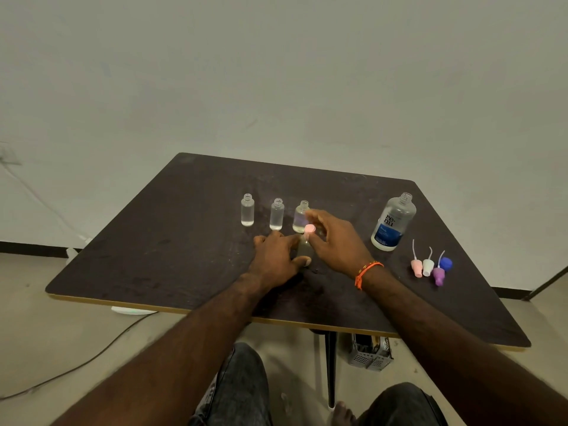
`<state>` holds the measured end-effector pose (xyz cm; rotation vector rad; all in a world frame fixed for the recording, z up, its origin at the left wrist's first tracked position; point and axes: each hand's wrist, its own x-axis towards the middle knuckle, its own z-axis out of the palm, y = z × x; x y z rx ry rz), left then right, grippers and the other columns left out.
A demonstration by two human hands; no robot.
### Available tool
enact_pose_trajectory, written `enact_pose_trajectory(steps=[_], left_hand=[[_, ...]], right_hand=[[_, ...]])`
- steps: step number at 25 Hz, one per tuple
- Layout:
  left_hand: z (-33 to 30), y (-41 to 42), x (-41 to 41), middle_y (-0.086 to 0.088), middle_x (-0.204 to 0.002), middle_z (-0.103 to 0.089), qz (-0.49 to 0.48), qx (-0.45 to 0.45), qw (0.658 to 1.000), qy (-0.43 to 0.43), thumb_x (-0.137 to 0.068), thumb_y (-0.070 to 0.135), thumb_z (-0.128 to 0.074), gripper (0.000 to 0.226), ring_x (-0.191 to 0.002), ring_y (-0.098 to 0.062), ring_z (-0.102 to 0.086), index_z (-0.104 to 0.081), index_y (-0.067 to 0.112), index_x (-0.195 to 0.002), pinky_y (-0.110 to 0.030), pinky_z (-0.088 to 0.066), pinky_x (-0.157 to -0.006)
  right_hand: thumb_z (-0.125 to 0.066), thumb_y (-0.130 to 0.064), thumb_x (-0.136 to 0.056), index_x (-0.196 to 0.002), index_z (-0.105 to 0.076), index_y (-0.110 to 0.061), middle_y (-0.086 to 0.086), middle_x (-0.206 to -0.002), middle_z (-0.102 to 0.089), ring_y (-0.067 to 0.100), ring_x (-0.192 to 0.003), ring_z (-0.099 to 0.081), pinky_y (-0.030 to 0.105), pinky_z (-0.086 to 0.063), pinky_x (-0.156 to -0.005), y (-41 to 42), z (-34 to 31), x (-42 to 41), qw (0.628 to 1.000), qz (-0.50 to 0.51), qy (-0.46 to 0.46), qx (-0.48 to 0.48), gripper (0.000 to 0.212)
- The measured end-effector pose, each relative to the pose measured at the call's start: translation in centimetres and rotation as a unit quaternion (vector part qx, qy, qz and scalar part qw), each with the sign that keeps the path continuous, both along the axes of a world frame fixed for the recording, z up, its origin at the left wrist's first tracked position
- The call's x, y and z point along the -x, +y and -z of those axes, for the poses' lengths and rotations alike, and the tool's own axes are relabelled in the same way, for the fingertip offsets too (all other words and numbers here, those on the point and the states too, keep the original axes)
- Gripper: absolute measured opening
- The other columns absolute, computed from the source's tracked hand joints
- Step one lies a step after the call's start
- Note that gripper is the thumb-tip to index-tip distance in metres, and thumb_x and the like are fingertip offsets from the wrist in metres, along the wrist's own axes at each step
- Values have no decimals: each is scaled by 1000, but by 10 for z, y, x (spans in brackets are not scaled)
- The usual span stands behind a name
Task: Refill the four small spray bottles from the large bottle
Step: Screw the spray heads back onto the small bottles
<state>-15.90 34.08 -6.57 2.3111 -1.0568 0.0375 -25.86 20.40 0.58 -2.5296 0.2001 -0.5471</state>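
Pink, white, purple spray tops (427, 267) lie beside large bottle (393, 222).

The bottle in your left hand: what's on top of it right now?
A pink spray cap sits on the fourth small bottle, pinched by the right hand. The left hand grips the body. Whether it's screwed tight is hidden by the fingers.

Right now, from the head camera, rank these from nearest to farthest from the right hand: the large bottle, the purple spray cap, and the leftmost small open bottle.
Measured from the right hand:
1. Large bottle, standing just to its right.
2. Leftmost small open bottle, to its left, at the far end of the row.
3. Purple spray cap, lying near the table's right edge.
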Motion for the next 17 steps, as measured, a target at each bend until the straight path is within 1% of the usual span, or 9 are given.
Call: enact_pose_trajectory(steps=[2,4,6,7,9,10,12,15,17], left_hand=[[0,0,0,15,-100,-67,2,0,1000,0,-90,55,-70,43,-110,-12,-54,-65,36,-129,-43,-34,-98],[1,0,0,15,-99,-67,1,1,1000,-1,-90,56,-71,45,-109,-13,-56,-65,37,-130,-44,-36,-98],[0,2,1,16,-97,-66,-1,0,1000,7,-90,54,-72,43,-110,-13,-56,-65,37,-129,-45,-36,-99],[0,2,1,18,-97,-66,0,4,1000,6,-90,52,-72,40,-111,-14,-56,-66,38,-127,-46,-35,-101],[0,3,2,21,-95,-63,8,14,1000,7,-90,48,-73,37,-112,-15,-55,-67,41,-125,-47,-35,-102],[-1,3,2,21,-96,-64,10,17,1000,8,-90,48,-73,37,-113,-15,-55,-66,41,-126,-46,-34,-102],[-1,3,2,18,-102,-68,10,12,1000,7,-91,52,-72,39,-113,-14,-54,-66,40,-128,-44,-33,-102],[2,1,1,18,-92,-65,2,10,1000,1,-89,55,-72,41,-109,-15,-59,-67,38,-126,-46,-37,-99],[2,1,2,18,-93,-65,-3,10,1000,4,-89,54,-73,42,-109,-15,-59,-68,37,-127,-48,-37,-100]], right_hand=[[-68,-22,-92,-126,-67,-17,2,-121,-72,14,-108,-67,36,-52,-96,-3,0,0,1000,9,-3,17,34],[-80,-31,-83,-107,-73,-20,-4,-99,-75,7,-88,-69,35,-57,-84,-4,-1,-4,998,56,1,-4,28],[-85,-48,-71,-99,-66,-22,-9,-86,-70,5,-77,-65,34,-58,-74,-4,1,-8,996,87,23,-14,43],[-85,-54,-68,-107,-62,-22,-9,-93,-69,6,-82,-65,32,-57,-75,-3,2,-8,995,83,42,-22,56],[-81,-55,-72,-133,-53,-22,-6,-124,-65,10,-108,-63,32,-54,-92,-1,5,-5,997,40,51,-41,75],[-77,-47,-80,-141,-49,-21,-4,-135,-61,10,-119,-59,33,-51,-100,-1,5,-3,998,13,38,-45,73],[-67,-25,-93,-142,-53,-17,0,-138,-62,9,-122,-59,35,-50,-104,-1,7,2,999,-23,-2,-33,51],[-76,-20,-88,-119,-69,-17,-2,-111,-74,3,-96,-69,33,-57,-90,-2,5,1,997,26,-30,-60,32],[-85,-37,-76,-110,-64,-21,-9,-92,-71,3,-81,-67,29,-59,-76,-3,3,-2,996,67,-12,-58,43]])
